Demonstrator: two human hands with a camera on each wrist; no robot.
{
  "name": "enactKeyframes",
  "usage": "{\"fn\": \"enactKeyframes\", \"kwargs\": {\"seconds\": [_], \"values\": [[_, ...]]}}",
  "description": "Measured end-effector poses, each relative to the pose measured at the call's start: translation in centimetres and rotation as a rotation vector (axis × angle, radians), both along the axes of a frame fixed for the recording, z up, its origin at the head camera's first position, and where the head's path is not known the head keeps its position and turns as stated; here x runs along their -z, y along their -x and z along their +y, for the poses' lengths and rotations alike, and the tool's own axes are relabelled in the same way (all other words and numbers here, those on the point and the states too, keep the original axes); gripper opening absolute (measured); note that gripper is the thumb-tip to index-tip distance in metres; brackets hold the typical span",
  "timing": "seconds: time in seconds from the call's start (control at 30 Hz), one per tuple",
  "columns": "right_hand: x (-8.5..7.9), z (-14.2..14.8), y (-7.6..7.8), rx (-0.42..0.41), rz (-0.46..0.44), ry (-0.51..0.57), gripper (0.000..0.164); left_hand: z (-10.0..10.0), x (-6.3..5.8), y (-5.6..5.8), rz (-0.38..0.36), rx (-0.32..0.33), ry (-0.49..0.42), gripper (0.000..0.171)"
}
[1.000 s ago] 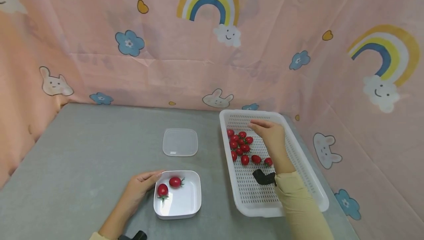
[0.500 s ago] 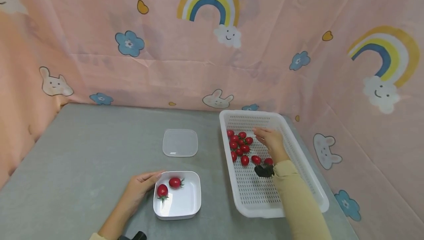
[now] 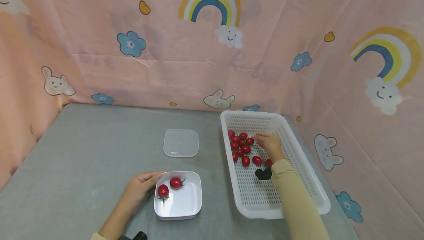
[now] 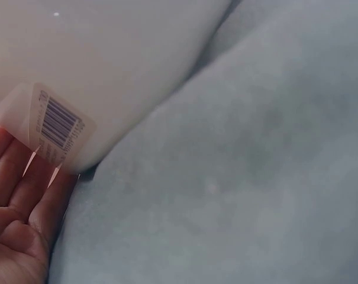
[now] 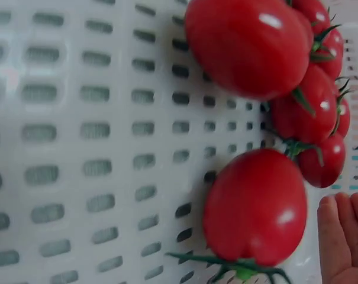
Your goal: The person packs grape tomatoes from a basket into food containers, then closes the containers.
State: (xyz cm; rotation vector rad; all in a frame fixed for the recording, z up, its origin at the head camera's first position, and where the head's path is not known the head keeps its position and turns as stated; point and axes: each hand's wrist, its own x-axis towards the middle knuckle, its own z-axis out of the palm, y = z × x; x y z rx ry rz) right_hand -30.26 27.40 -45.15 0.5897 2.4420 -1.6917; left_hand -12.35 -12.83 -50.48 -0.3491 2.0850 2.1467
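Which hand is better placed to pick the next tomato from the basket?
The right hand, I think: it is over the basket, close to the tomatoes there. The left hand touches the white box, away from the basket.

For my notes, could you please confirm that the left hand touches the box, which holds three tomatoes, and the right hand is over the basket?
The count is wrong: the head view shows two tomatoes in the box. The left hand touches it, and the right hand is over the basket.

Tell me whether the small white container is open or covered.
Open: two cherry tomatoes show inside the white container, and what looks like its translucent lid lies apart on the table.
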Motion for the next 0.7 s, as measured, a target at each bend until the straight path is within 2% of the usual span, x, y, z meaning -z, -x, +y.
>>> {"fn": "enactKeyframes", "kwargs": {"seconds": [0.07, 0.23, 0.43, 0.7], "values": [[0.2, 0.1, 0.0, -0.016, -0.003, -0.012, 0.054, 0.0, 0.0, 0.0, 0.0, -0.001, 0.0, 0.033], [0.9, 0.3, 0.0, -0.074, -0.027, -0.144, 0.057, 0.0, 0.2, 0.0, 0.016, 0.008, -0.014, 0.033], [1.5, -0.4, 0.0, -0.07, 0.015, -0.245, 0.053, -0.2, 0.5, 0.0, 0.044, 0.033, -0.031, 0.035], [1.1, -1.1, -0.2, -0.081, 0.065, -0.333, 0.048, 0.0, 0.5, 0.1, 0.02, 0.004, -0.025, 0.033]]}}
